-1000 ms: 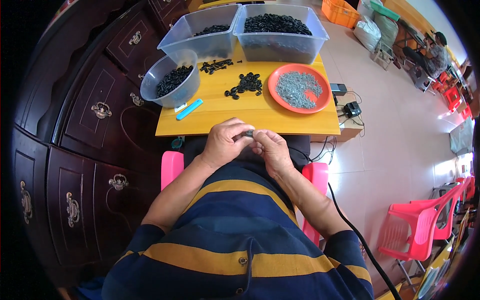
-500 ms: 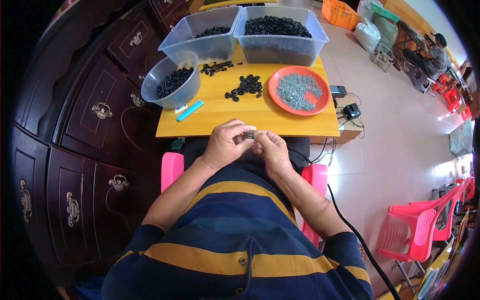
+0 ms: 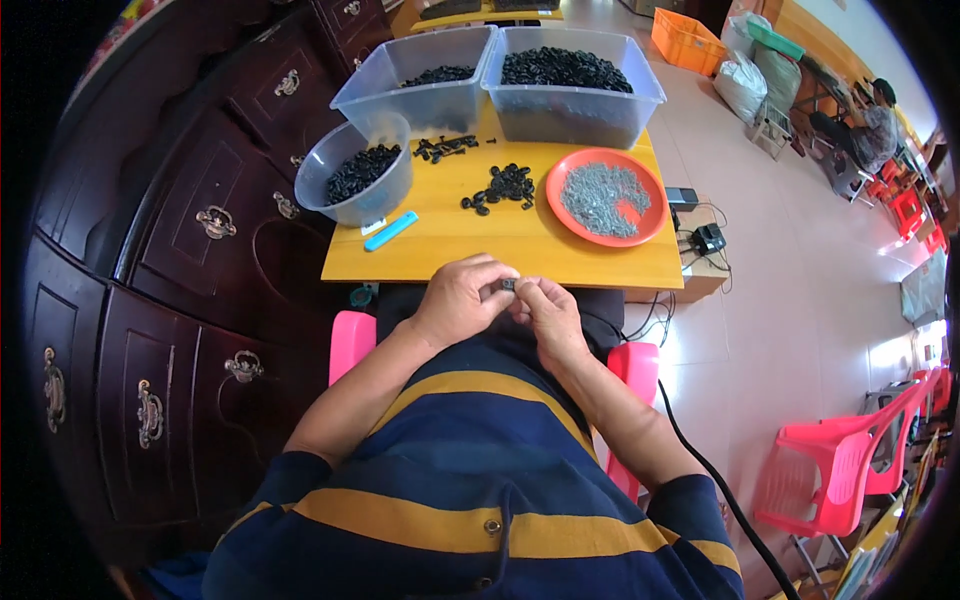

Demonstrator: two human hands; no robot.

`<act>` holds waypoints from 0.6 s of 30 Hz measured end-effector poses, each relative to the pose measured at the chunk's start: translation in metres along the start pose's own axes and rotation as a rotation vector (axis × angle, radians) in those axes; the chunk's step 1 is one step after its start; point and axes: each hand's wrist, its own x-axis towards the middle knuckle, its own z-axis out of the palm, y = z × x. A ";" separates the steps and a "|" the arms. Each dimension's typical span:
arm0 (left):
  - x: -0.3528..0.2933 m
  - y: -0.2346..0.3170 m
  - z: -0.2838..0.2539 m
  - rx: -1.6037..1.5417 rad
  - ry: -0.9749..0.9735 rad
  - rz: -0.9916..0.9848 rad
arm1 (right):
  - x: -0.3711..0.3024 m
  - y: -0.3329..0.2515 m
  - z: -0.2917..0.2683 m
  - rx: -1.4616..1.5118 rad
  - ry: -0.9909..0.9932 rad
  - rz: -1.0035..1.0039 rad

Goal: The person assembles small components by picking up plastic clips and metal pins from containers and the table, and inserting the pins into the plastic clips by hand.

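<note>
A small black part (image 3: 508,285) is pinched between the thumb and forefinger of my left hand (image 3: 459,302), just off the table's front edge. My right hand (image 3: 552,317) is closed at the part's right end, thumb against forefinger. Its fingertips touch the part, but what they pinch is too small to make out. Beyond my hands, a loose pile of round black pieces (image 3: 499,188) lies on the yellow table (image 3: 440,258). To its right, a red plate (image 3: 612,240) holds many thin silvery metal pieces (image 3: 600,195).
A round clear tub (image 3: 392,185) of black pieces stands at the left, a light-blue stick-like tool (image 3: 391,231) before it. Longer black pieces (image 3: 445,148) lie behind. Two clear bins (image 3: 420,112) (image 3: 570,115) line the back. Dark drawers (image 3: 190,240) flank the left; a person (image 3: 868,130) sits far right.
The whole view has shifted slightly, with the table now a little lower and further right. Both hands stay together at the small black part, which looks tilted differently between the fingers.
</note>
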 end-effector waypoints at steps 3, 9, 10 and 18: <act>-0.002 0.003 -0.004 -0.008 -0.040 -0.016 | -0.003 0.000 -0.003 -0.069 -0.041 -0.003; -0.004 -0.009 -0.025 -0.191 -0.170 -0.173 | -0.014 -0.015 -0.005 -0.252 -0.208 0.023; -0.001 -0.013 -0.035 -0.066 -0.372 -0.188 | -0.016 -0.023 -0.002 -0.252 -0.211 0.016; 0.096 -0.085 -0.133 -0.020 -0.224 -0.266 | -0.114 -0.154 0.070 0.131 -0.952 -0.216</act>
